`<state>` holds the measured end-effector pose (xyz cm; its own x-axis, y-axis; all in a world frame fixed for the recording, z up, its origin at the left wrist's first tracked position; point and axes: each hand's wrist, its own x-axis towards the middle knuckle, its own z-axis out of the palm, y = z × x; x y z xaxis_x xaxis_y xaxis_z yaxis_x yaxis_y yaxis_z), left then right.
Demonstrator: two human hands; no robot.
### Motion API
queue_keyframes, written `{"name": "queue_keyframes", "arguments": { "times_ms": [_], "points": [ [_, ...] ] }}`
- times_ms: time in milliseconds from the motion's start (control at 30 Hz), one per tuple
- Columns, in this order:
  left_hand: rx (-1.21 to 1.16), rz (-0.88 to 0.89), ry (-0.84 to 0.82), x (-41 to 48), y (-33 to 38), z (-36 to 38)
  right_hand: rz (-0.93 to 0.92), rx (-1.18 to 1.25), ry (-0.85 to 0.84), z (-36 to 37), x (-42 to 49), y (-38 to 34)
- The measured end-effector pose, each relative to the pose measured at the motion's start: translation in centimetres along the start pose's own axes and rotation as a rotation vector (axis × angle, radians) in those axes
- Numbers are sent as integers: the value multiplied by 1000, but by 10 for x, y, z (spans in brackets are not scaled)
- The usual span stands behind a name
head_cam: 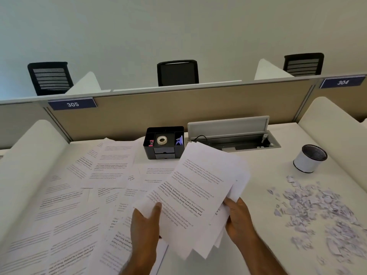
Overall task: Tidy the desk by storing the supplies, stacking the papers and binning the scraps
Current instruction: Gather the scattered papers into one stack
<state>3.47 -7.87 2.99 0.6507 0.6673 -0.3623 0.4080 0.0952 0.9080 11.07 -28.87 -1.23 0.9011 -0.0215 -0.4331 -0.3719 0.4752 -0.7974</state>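
Both hands hold a loose bundle of printed sheets [198, 191] lifted above the white desk [264, 165]. My left hand [146, 227] grips the bundle's left edge, thumb on top. My right hand [237, 219] grips its lower right edge. Many more printed papers [65, 195] lie spread over the desk's left half. A heap of small torn paper scraps [317, 211] covers the desk at the right. A black desk organiser [164, 143] at the back holds a roll of tape [162, 140], a pink-marked item and a purple item.
A small round white bin with a dark mesh rim [309, 158] stands at the right, behind the scraps. An open cable hatch [234, 135] sits at the back. White side dividers flank the desk; a beige partition with labels 305 and 304 closes the back.
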Motion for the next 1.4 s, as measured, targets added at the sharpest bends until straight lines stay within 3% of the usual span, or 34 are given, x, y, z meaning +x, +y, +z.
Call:
{"name": "queue_keyframes", "arguments": {
  "times_ms": [100,167,333,467,567,667,767,900,1133,1400],
  "points": [
    [231,80,91,8,-4,-28,34,-16,-10,-1,1,-1],
    [282,89,46,30,3,-51,60,-25,-44,-2,0,-4],
    [-14,-353,-616,52,37,-39,109,-160,-209,2,-9,-12],
    [23,-307,-805,55,34,-13,103,-211,-201,8,-10,-21],
    [48,-85,-774,46,32,0,105,-193,-183,2,-10,-36],
    [86,189,-651,26,29,14,-96,-366,-230,0,-12,-45],
    [24,316,-612,18,22,22,-271,-457,-152,-1,-17,-51],
    [-14,324,-633,15,14,30,-384,-493,-125,-8,-22,-55],
    [-26,267,-653,14,-7,33,-317,-536,-109,-29,-22,-41],
    [-63,300,-660,7,-18,30,-366,-480,-82,-31,-28,-42]
  ]
}}
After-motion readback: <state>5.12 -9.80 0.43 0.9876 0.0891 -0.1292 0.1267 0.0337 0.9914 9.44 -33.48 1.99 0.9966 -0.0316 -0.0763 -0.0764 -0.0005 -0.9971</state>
